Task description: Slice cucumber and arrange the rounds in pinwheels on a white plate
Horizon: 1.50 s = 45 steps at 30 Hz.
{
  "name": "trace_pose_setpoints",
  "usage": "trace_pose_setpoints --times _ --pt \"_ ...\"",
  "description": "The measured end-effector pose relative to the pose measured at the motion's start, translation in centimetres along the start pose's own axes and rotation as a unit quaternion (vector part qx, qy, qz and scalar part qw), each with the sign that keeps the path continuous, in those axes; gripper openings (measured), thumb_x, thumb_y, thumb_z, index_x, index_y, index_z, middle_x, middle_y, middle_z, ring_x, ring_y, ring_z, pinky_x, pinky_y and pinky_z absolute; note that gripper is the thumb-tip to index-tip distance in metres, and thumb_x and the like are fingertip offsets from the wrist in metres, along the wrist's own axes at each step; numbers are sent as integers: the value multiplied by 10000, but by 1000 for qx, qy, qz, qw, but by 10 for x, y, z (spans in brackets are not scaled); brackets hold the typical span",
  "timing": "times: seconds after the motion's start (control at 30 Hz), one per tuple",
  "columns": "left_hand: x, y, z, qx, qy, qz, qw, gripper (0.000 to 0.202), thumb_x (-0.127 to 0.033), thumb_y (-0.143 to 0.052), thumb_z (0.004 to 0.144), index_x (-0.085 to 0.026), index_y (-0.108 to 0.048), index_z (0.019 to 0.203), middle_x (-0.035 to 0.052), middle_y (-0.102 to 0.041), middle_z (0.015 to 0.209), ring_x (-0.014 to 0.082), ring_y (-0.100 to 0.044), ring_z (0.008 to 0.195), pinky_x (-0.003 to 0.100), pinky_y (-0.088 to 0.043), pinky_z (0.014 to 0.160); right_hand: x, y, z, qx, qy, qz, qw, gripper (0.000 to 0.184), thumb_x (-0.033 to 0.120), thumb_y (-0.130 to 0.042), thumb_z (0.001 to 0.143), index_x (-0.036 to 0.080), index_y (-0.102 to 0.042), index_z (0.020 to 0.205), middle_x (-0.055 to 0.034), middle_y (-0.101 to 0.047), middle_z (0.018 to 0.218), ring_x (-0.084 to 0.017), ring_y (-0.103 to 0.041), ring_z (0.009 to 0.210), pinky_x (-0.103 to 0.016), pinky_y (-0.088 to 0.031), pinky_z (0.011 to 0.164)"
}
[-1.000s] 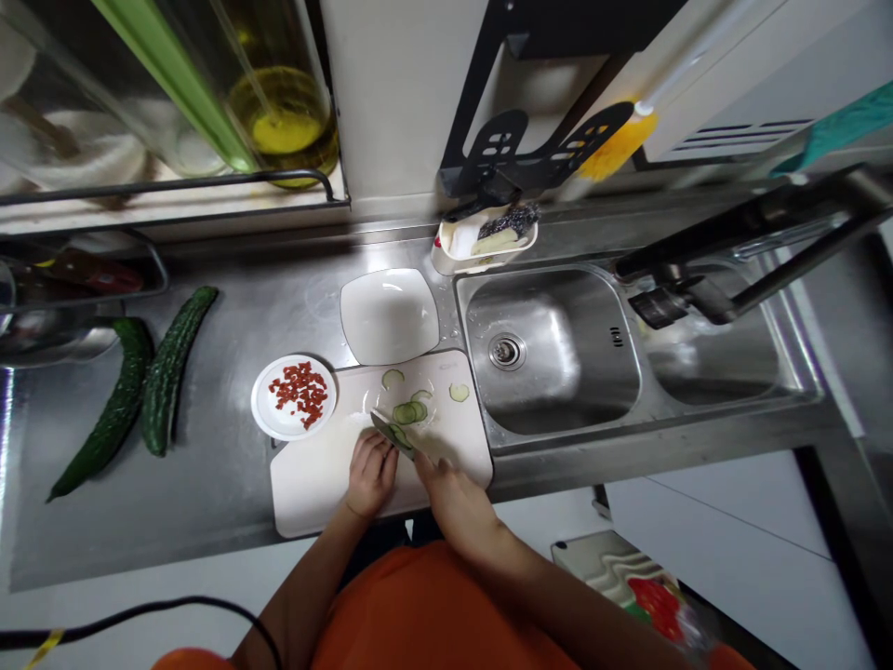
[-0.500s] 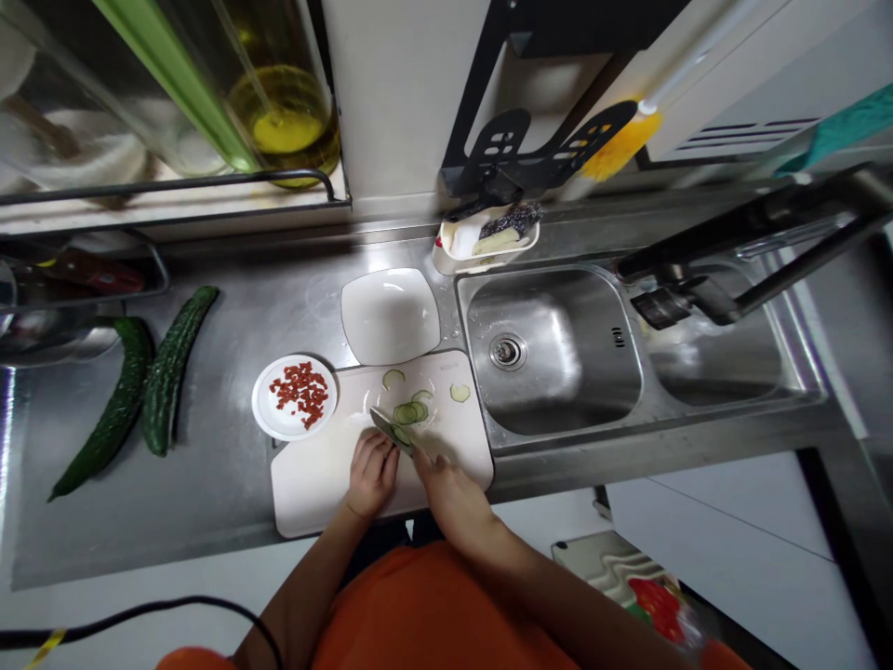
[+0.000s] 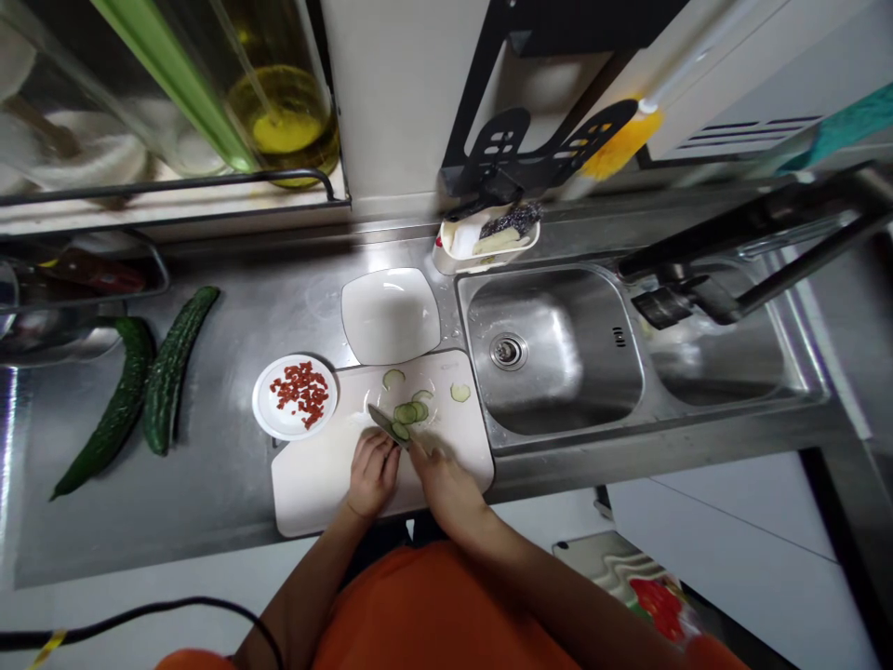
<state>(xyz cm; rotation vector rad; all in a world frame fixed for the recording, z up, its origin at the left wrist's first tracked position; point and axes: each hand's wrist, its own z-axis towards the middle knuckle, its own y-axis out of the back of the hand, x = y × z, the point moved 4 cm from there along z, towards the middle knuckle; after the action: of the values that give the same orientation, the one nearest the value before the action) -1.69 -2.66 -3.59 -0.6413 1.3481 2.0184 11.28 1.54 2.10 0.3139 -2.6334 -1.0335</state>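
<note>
My right hand (image 3: 450, 489) is closed round the handle of a kitchen knife (image 3: 381, 420), whose blade points up and to the left over the white cutting board (image 3: 313, 489). Curled against the near side of the blade, my left hand (image 3: 373, 472) grips a cucumber piece, mostly hidden under its fingers. One cucumber slice (image 3: 400, 431) lies against the blade's far side. Just beyond it, several thin slices (image 3: 410, 411) overlap on the board. A curved slice (image 3: 393, 378) and a round slice (image 3: 459, 393) lie apart from them.
Behind the board stands a white square plate (image 3: 391, 316). A round plate (image 3: 261, 409) with chopped red bits overlaps the board's left corner. Two whole cucumbers (image 3: 174, 372) (image 3: 115, 419) lie further left. The steel sink (image 3: 558, 372) and black faucet (image 3: 739, 242) are at the right.
The knife has shifted slightly and its blade leans a little differently, with the slice at its far side showing more. Both hands stay in nearly the same place.
</note>
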Motion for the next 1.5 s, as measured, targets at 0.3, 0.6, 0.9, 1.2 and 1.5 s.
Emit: trace_pose_setpoints --times 0.3,0.6,0.9,1.2,1.5 --pt "-1 0 0 7 17 -8 1000 256 -89 -596 810 -169 -581 1053 84 -638 963 198 -599 960 427 -523 869 -7 -4 6 4 6 30 1000 420 91 -276 924 241 -477 1261 -93 -636 964 -185 -645 841 -246 -477 649" --pt "-4 3 6 18 45 -18 999 286 -131 -596 808 -165 -539 1086 101 -609 1016 209 -569 1023 421 -489 911 -19 9 -10 -53 19 19 998 530 54 -327 870 270 -400 1349 -92 -570 1140 -164 -640 759 -244 -458 616" --pt "-18 15 12 20 13 80 997 289 -204 -603 802 -179 -562 1087 100 -604 1041 234 -540 1028 461 -397 939 -28 5 -10 -120 -6 -82 989 461 141 -343 926 195 -358 1384 -181 -489 1247 -194 -622 866 -299 -502 733" --pt "-27 -7 42 159 19 122 980 284 -282 -545 854 -169 -610 1106 105 -634 1095 268 -492 1033 467 -363 915 -24 5 -17 -95 -3 -85 992 483 90 -320 914 189 -352 1385 -165 -508 1191 -191 -618 875 -317 -518 743" --pt "-27 0 51 131 21 111 985 314 -264 -550 845 -199 -606 1147 124 -607 1160 296 -477 1095 512 -374 924 -22 8 -32 -50 0 -16 999 510 63 -305 884 212 -399 1363 -171 -484 1231 -198 -620 870 -310 -493 753"
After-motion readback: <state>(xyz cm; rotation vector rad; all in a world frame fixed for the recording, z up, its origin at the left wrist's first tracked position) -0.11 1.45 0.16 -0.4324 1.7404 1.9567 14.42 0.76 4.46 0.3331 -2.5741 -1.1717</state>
